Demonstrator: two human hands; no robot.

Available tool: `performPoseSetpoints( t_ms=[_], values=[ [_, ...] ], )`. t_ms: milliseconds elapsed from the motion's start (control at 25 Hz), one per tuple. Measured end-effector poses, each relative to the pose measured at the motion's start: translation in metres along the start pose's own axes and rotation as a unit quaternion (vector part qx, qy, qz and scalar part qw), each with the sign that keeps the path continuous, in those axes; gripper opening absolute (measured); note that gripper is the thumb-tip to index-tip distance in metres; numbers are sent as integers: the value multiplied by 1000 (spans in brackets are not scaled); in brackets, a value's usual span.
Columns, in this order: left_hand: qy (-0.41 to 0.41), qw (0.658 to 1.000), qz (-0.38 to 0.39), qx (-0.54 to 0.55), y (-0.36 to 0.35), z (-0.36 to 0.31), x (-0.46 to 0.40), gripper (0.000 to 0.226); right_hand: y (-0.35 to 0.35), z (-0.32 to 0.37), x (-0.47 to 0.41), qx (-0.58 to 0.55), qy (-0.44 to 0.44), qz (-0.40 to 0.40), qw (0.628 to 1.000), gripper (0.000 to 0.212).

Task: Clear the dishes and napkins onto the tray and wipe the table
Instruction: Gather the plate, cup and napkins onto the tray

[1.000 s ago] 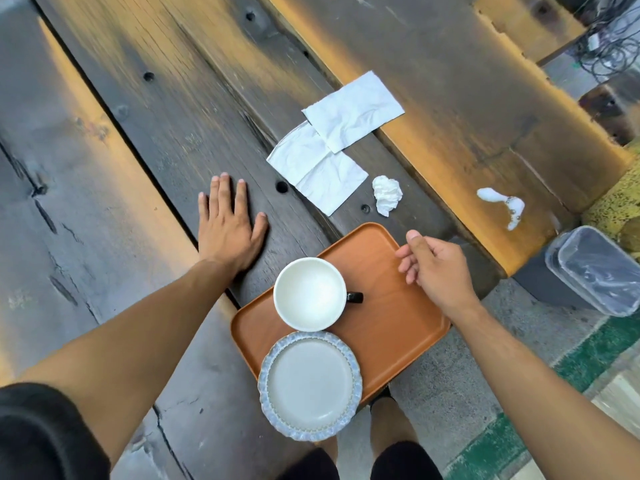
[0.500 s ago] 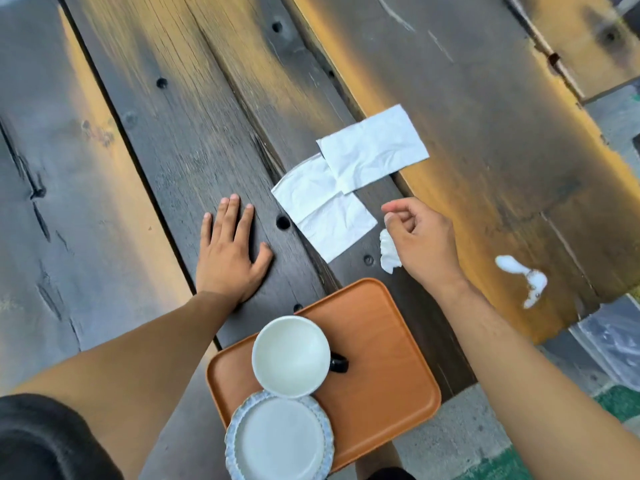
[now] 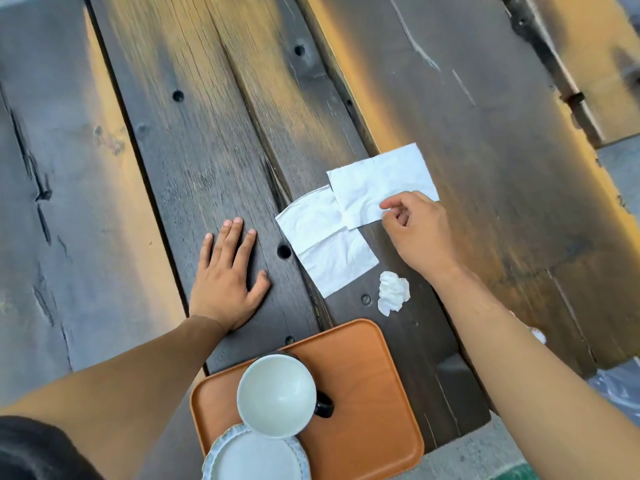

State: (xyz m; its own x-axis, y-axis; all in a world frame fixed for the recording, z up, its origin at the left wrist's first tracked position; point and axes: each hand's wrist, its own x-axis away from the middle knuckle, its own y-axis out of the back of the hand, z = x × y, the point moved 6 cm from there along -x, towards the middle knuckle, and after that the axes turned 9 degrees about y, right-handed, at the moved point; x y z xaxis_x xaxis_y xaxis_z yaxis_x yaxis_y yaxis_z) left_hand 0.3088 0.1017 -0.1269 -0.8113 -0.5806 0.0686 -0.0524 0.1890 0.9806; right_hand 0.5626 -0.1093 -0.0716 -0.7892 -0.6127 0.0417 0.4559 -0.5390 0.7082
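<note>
An orange tray [image 3: 374, 403] sits at the near edge of the dark wooden table [image 3: 214, 140], holding a white cup [image 3: 276, 395] with a black handle and a scalloped pale plate [image 3: 254, 457]. Two flat white napkins lie overlapping beyond the tray: the upper napkin [image 3: 367, 181] and the lower napkin [image 3: 322, 244]. A crumpled napkin [image 3: 393, 292] lies between them and the tray. My right hand [image 3: 417, 233] hovers at the upper napkin's near right corner, thumb and forefinger pinched close together over its edge. My left hand [image 3: 228, 275] rests flat on the table, fingers spread.
A white smear on the table [image 3: 536, 334] shows just behind my right forearm. The table's near right edge drops to grey pavement [image 3: 485, 459], where a clear plastic container [image 3: 620, 386] is partly seen. Another wooden surface [image 3: 609, 64] stands at the far right.
My right hand moved from the tray's far edge, past the crumpled napkin, out to the upper flat napkin. My left hand stayed flat on the table. The view shifted forward over the table.
</note>
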Motion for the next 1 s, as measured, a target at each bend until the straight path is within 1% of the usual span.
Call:
performPoseSetpoints(
  t_ms=[160, 280, 320, 400, 440, 480, 560, 640, 720, 800, 920, 1000],
  values=[
    [1, 1000, -2, -1, 0, 0, -1, 75, -4, -8, 31, -19, -53, 22, 998, 12],
    [2, 1000, -5, -1, 0, -1, 0, 75, -3, -6, 57, -9, -64, 48, 997, 8],
    [1, 1000, -6, -1, 0, -1, 0, 75, -2, -6, 67, 7, -72, 64, 995, 15],
    [-2, 1000, -8, -2, 0, -1, 0, 75, -4, -8, 85, 65, -97, 121, 986, 36],
    [-2, 1000, -9, -2, 1, -1, 0, 75, -4, -10, 95, 97, -106, 146, 979, 42],
    [-2, 1000, -8, -1, 1, -1, 1, 75, -5, -11, 103, 115, -108, 158, 975, 44],
    [-1, 1000, -7, 1, 1, -1, 1, 76, -5, -13, 117, 99, -99, 139, 980, 40],
    [1, 1000, -7, 3, 0, 0, 1, 76, -3, -12, 126, 35, -98, 101, 989, 40],
    [4, 1000, -4, 7, 0, 0, 1, 76, -1, -7, 131, -35, -104, 85, 990, 43],
    [6, 1000, 0, 8, 1, 0, 1, 76, -2, 6, 139, -51, -70, 101, 991, 38],
    [10, 1000, 4, 9, 1, 1, 2, 75, -12, 28, 164, -33, 14, 163, 986, 33],
    [9, 1000, 0, 11, 1, 0, 2, 75, -24, 35, 183, -28, 51, 200, 978, 33]
  ],
)
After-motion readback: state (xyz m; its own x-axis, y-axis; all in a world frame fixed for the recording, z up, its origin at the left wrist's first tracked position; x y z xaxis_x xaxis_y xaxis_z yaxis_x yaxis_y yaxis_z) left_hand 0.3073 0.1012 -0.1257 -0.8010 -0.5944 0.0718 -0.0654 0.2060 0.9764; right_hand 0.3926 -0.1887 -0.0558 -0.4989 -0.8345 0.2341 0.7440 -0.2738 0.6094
